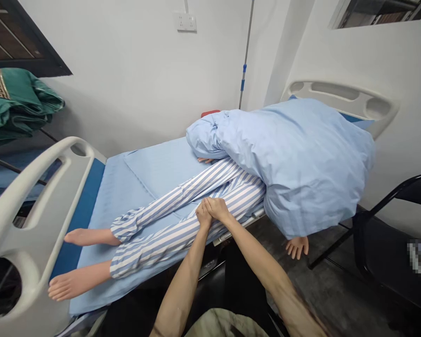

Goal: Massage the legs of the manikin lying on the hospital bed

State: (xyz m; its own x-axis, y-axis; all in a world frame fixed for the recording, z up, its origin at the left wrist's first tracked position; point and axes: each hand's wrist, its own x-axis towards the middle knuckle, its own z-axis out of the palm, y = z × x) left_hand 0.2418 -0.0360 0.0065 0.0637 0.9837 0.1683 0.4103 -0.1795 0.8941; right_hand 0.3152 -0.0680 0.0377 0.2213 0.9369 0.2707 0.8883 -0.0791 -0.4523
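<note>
My left hand [204,213] is closed, its fingers curled and the knuckles facing up. Pressed against it is my right hand [217,208], closed too, and nothing shows in either. Both appear over the thigh of the nearer leg, in blue-and-white striped trousers [157,238]; I cannot tell whether they touch the cloth. A manikin [87,276] wears the trousers and lies on its back with bare feet. A light blue quilt [301,154] covers its upper body and head. One manikin hand [297,246] hangs below the quilt's near edge; fingertips of the other show at the far side.
A bed [150,173] with a light blue sheet bears the manikin, between a footboard [17,206] and a headboard [340,91]. A black chair [389,243] stands at right. A pole [245,56] rises by the wall. Green cloth [24,105] lies at far left.
</note>
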